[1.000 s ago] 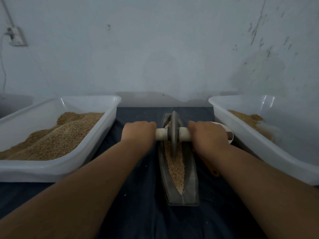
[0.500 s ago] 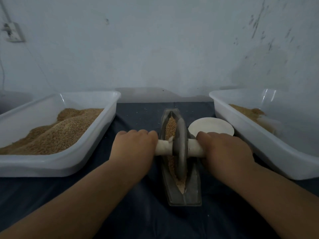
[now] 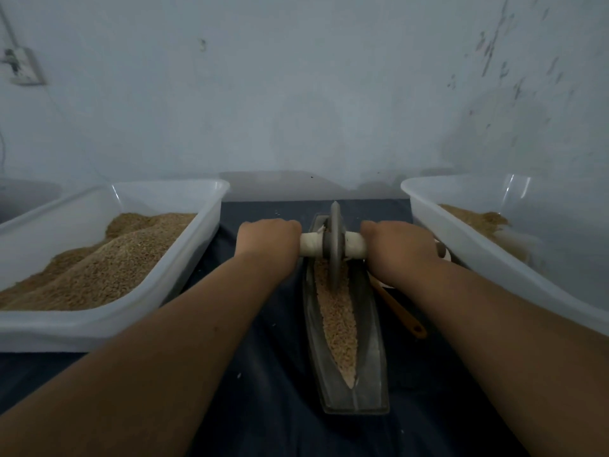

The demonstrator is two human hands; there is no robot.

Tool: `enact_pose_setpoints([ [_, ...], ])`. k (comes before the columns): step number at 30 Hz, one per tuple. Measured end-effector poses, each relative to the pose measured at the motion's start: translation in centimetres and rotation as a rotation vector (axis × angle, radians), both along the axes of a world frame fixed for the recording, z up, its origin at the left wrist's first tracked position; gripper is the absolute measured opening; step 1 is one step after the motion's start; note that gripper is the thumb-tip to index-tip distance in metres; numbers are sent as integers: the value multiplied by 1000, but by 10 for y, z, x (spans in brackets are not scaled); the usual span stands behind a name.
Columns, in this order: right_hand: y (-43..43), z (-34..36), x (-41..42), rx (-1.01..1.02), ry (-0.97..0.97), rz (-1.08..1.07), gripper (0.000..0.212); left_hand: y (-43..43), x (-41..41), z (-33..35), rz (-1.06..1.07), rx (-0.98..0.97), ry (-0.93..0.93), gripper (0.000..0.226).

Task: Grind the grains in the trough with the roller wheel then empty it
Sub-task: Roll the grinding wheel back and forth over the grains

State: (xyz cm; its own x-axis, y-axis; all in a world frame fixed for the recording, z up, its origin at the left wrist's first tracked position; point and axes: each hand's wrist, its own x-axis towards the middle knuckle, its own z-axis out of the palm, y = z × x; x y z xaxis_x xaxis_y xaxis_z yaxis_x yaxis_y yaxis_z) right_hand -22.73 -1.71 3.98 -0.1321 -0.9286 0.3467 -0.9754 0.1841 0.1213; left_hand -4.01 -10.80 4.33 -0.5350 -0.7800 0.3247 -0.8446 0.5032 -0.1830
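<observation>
The roller wheel (image 3: 335, 245) stands upright at the far end of the trough (image 3: 369, 374), mid-bench (image 3: 263, 407). The left grip (image 3: 268, 240) and right grip (image 3: 400, 249) each curl round one end of its axle (image 3: 309, 244), the wheel between them. Grains (image 3: 339, 321) fill the trough's nearer part.

The view is dim and bluish, with soft, even light and no hard shadows. A thin glare streak marks the inner wall of the translucent white plastic tub on the right (image 3: 527, 199). Tan grains (image 3: 339, 324) in the grey boat-shaped metal trough (image 3: 372, 374) look soft. Wide-angle distortion stretches the frame's edges and corners.
</observation>
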Motion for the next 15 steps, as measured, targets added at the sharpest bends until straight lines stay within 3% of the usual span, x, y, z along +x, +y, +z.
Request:
enact_pose_setpoints([
  [4,24,-3,9,29,-73,-27,26,18,7,-3,-53,-62,-1,24],
  [8,59,-6,27,-11,62,10,27,42,30,-12,-92,-17,16,29],
  [15,98,2,38,-4,118,91,35,88,62,-15,-134,-7,14,34],
])
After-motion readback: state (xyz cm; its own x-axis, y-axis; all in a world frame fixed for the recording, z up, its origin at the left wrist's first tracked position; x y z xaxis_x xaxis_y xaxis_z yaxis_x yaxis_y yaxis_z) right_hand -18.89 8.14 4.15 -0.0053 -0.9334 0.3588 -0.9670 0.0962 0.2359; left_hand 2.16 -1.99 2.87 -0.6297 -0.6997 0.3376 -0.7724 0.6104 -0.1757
